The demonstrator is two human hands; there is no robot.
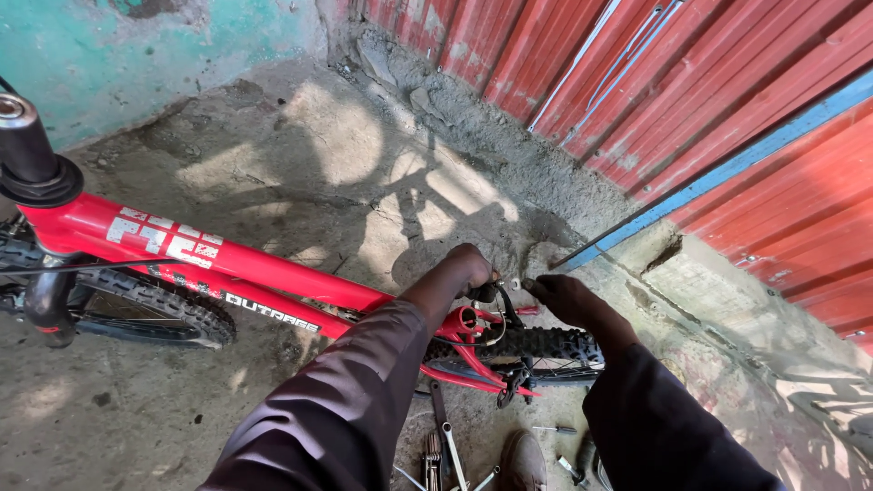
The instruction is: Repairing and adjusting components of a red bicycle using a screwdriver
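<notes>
At the bottom edge, nearest the camera, a scatter of slim metal hand tools [446, 445] lies on the dusty concrete floor [136, 418], beside the toe of a brown shoe [521, 459]. A small screwdriver-like tool [553, 429] rests just right of them. Above these, 2 dark sleeves run up from the lower edge toward the bicycle.

The left hand [468, 268] sits on the top of the red metal bicycle frame [264, 268], at the open seat tube [466, 319], with its fingers curled together around a small dark part there; what exactly they clamp cannot be told. The right hand [564, 298] is just beside it, to the right, fingers drawn together and pinched toward the same spot, its tips almost meeting the left hand's. Whether it grips anything is hidden.

Below both hands the knobby black rear tyre [555, 344] stands on the floor, with the rear derailleur [511, 382] hanging near it. The frame slants up to the left, carrying white lettering, to the black head tube and stem [32, 159]. The knobby front tyre [155, 305] shows under it.

Farther off, shadow and sun patches fall across the floor. A peeling turquoise plaster wall [109, 55] closes the back left, and red corrugated metal sheeting [727, 100] with a blue strip [727, 168] runs along the right.
</notes>
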